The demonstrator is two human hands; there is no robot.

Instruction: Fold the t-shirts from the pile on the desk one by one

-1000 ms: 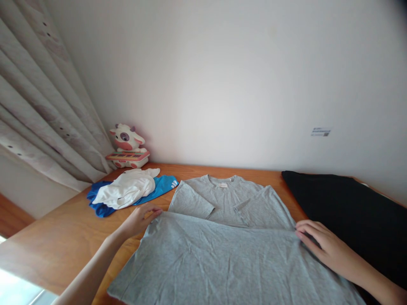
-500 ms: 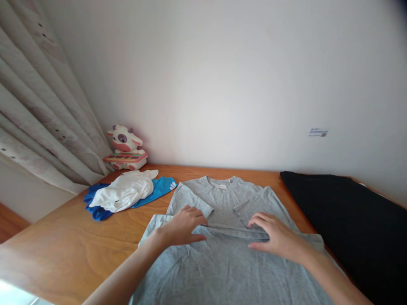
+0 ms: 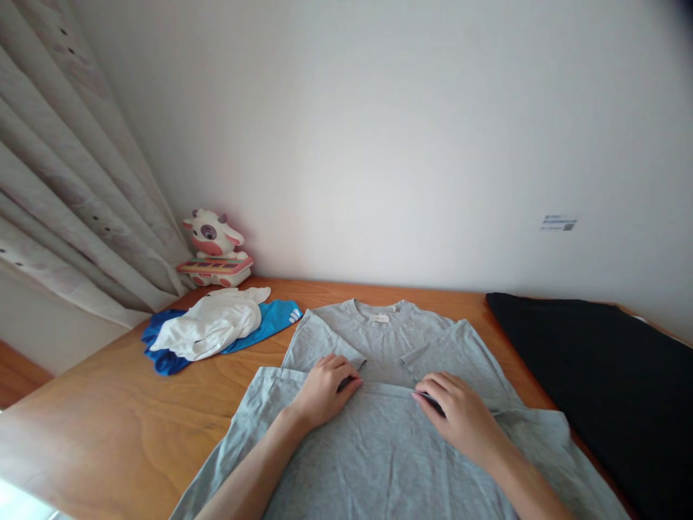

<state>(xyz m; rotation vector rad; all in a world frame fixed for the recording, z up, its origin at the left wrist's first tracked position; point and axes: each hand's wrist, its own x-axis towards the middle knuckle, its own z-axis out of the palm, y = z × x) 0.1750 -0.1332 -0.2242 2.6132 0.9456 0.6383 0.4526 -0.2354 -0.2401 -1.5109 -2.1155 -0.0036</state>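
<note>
A grey T-shirt (image 3: 373, 448) lies on the wooden table, collar at the far side, with both sleeves turned inward and its lower part folded up over the body. My left hand (image 3: 328, 390) pinches the folded edge near the middle, thumb against fingers. To its right, my right hand (image 3: 455, 412) is closed on the same edge, fingertips and thumb together. The collar and its pale label show beyond my hands.
A white cloth (image 3: 214, 325) lies on blue garments (image 3: 271, 325) at the left. Behind them sits a cow toy with a keyboard (image 3: 215, 249). Black fabric (image 3: 600, 368) covers the right side of the wooden table (image 3: 124, 426). A curtain (image 3: 70, 166) hangs at left.
Both hands have closed from open onto the folded edge of the shirt. The folded part now lies nearer and flatter, and its edge is straighter between my hands.
</note>
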